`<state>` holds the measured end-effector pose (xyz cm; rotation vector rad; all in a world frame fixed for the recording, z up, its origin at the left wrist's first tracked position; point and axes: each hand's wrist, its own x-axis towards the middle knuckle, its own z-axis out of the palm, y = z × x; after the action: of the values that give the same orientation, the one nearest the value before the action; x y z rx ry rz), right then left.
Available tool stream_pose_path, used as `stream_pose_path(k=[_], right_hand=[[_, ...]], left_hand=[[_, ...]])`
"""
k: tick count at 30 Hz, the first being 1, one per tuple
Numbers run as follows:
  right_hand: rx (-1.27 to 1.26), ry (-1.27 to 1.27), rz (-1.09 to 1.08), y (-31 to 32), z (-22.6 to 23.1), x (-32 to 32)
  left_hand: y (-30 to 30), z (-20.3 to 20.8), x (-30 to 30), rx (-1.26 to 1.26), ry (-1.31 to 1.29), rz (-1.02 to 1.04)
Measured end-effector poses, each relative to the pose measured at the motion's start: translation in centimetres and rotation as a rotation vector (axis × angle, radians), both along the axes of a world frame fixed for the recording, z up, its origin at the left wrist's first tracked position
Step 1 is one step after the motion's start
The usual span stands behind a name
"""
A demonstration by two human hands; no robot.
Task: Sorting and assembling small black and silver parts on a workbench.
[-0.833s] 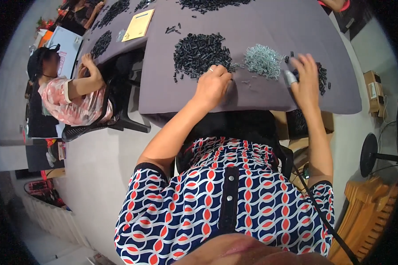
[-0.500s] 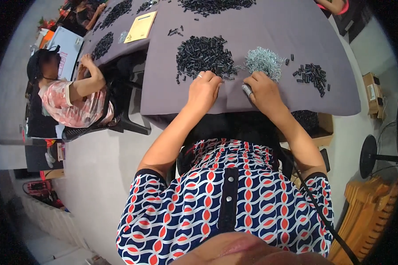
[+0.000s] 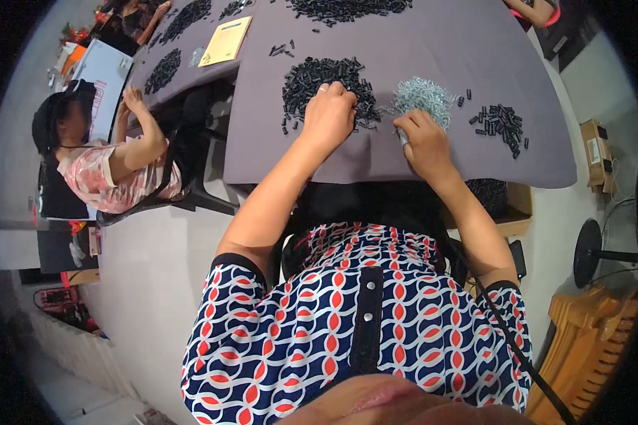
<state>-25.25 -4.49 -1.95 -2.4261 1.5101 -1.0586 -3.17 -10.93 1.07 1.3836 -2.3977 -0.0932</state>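
Note:
My left hand (image 3: 331, 115) rests on the near side of a heap of small black cylindrical pieces (image 3: 313, 76). Its fingers curl down together, and their tips are hidden among the pieces. A ring shows on one finger. At the near edge of a pile of small clear, silvery pieces (image 3: 424, 94) is my right hand (image 3: 425, 142), fingers bent and pressed together. Something grey is wrapped around one of its digits. Whatever the right fingertips hold is too small to make out. To the right lies a smaller group of black pieces (image 3: 501, 126).
Grey cloth covers the table (image 3: 397, 42). More black pieces (image 3: 347, 8) are heaped at its far side. A yellow paper (image 3: 227, 41) lies at left. A co-worker (image 3: 117, 159) sits to the left, and a standing fan (image 3: 589, 249) is at right.
My left hand has moved forward, from the near edge of the black heap onto it. The right hand has stayed by the clear pieces. The co-worker's hands have risen slightly.

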Motion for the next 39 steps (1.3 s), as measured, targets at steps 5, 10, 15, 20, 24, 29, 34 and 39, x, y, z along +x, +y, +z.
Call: stream_pose_path(k=[5, 10, 15, 20, 24, 29, 34, 39], right_hand=[[0.039, 0.001, -0.026, 0.0, 0.2, -0.1], [0.062, -0.014, -0.022, -0.2, 0.2, 0.0], [0.089, -0.022, -0.007, -0.3, 0.5, 0.1], [0.02, -0.078, -0.029, -0.4, 1.0, 0.4], [0.013, -0.053, 0.032, -0.3, 2.2, 1.6], [0.02, 0.063, 0.044, -1.5, 1.9, 3.1], [0.058, 0.105, 0.05, -0.6, 2.6, 3.1], [0.089, 0.147, 0.046, 1.8, 2.6, 1.1]], left_hand=[[-0.2, 0.3, 0.0, 0.09, 0.035, 0.001], [-0.5, 0.4, 0.2, 0.129, 0.077, -0.002], [-0.4, 0.6, 1.5, 0.203, 0.35, 0.071], [2.3, 0.3, 3.4, 0.44, 0.747, 0.153], [5.9, 0.1, 4.9, 0.773, 1.133, 0.174], [7.4, -0.9, 5.6, 0.855, 1.224, 0.171], [7.9, -1.0, 5.5, 0.887, 1.288, 0.159], [8.1, -1.4, 5.5, 0.906, 1.268, 0.211]])
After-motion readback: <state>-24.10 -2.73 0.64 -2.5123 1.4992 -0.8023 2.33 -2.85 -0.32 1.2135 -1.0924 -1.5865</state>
